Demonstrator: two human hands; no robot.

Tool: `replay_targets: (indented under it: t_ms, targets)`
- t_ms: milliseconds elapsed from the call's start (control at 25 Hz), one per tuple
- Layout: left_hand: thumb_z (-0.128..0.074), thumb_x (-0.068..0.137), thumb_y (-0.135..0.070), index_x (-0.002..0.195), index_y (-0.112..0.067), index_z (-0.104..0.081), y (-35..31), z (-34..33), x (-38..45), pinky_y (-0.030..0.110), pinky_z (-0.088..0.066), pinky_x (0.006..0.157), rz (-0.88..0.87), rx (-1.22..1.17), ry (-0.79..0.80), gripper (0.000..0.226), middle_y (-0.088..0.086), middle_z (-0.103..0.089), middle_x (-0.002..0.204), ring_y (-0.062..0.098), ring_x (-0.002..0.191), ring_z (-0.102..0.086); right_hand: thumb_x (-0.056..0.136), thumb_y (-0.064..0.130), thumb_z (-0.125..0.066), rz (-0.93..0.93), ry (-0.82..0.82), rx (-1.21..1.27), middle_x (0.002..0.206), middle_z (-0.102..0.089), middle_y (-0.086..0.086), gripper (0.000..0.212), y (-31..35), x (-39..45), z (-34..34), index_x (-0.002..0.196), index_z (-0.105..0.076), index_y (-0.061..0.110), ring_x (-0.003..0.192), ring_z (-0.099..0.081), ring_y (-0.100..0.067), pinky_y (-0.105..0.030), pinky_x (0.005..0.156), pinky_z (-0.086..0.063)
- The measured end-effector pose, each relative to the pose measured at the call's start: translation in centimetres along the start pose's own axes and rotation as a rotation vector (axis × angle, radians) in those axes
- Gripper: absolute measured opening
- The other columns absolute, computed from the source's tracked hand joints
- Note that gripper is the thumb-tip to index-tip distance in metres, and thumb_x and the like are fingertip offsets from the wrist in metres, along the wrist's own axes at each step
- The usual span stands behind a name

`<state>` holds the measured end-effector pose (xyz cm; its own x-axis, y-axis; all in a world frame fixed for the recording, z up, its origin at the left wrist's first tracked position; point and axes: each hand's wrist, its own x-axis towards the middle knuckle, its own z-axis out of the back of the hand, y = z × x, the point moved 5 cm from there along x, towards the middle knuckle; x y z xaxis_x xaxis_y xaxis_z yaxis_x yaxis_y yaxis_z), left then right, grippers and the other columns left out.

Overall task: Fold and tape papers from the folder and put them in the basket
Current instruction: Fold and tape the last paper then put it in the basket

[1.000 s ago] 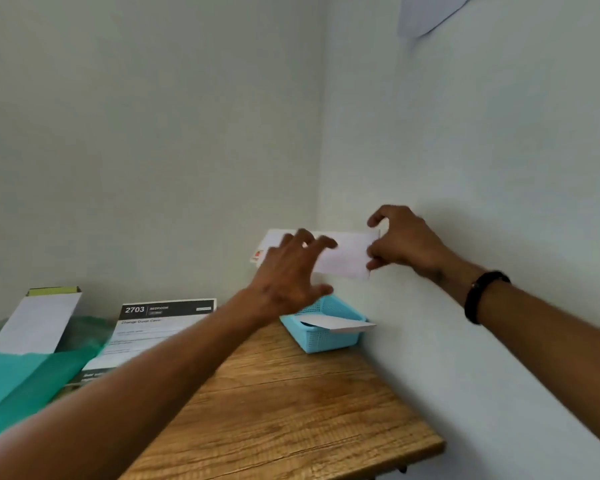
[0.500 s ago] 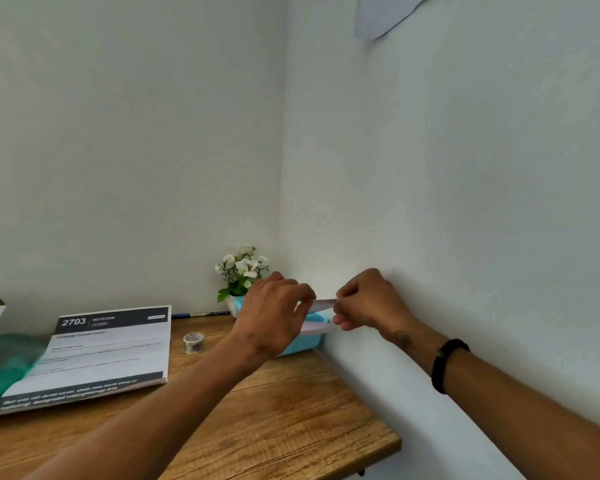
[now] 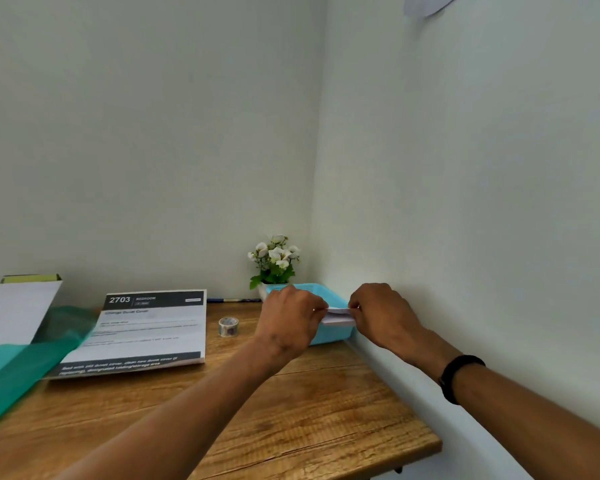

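Observation:
A light blue plastic basket (image 3: pixel 329 336) stands on the wooden desk in the corner against the right wall. Over its opening my left hand (image 3: pixel 291 315) and my right hand (image 3: pixel 378 315) pinch the two ends of a folded white paper (image 3: pixel 336 311), which lies flat just above other white paper in the basket. A green translucent folder (image 3: pixel 32 351) with a white sheet (image 3: pixel 14 315) in it lies at the far left. A small roll of patterned tape (image 3: pixel 228 326) stands on the desk left of the basket.
A printed card headed 2703 (image 3: pixel 142 332) lies between folder and tape. A small pot of white flowers (image 3: pixel 274 265) stands behind the basket, and a pen (image 3: pixel 234 300) lies along the back wall. The desk's front edge (image 3: pixel 361 462) ends near the right wall.
Both hands have carried the folded paper down from chest height in front of the wall to the basket's opening. The view has swung, showing the flowers and tape.

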<state>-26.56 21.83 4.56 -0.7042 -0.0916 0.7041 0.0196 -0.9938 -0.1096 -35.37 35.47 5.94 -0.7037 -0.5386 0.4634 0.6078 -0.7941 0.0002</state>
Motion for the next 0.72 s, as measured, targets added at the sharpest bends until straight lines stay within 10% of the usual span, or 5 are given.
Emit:
replay_targets:
  t_ms: [320,600,720]
  targets:
    - [-0.05,0.093,-0.042,0.126,-0.027,-0.072,5.7,3.7,-3.6,0.042,-0.057,0.091,-0.06,0.064,0.147,0.043,0.0,-0.076,0.12,0.022,0.106,-0.067,0.094,0.03,-0.07,0.292,-0.052,0.302,0.113,-0.069,-0.002,0.023,9.3,-3.0,1.3,0.115,-0.076,0.021,0.095,-0.066,-0.015,-0.032,0.084,-0.057]
    - [-0.038,0.095,-0.074,0.147,-0.025,-0.051,25.9,9.2,-12.7,0.052,-0.039,0.116,0.577,0.251,0.513,0.072,0.005,-0.053,0.154,0.027,0.14,-0.049,0.105,0.038,-0.052,0.481,0.219,0.375,0.147,-0.058,0.0,0.032,20.8,-2.3,-6.0,0.134,-0.062,0.03,0.122,-0.059,-0.009,-0.021,0.096,-0.045]
    - [-0.031,0.101,-0.069,0.16,-0.027,-0.03,25.2,8.7,-15.5,0.056,-0.017,0.127,0.598,0.202,0.707,0.072,0.006,-0.031,0.167,0.028,0.154,-0.026,0.107,0.035,-0.046,0.419,0.194,0.296,0.127,-0.067,-0.002,0.027,21.5,0.6,-7.7,0.112,-0.069,0.024,0.094,-0.062,-0.008,-0.017,0.077,-0.044]
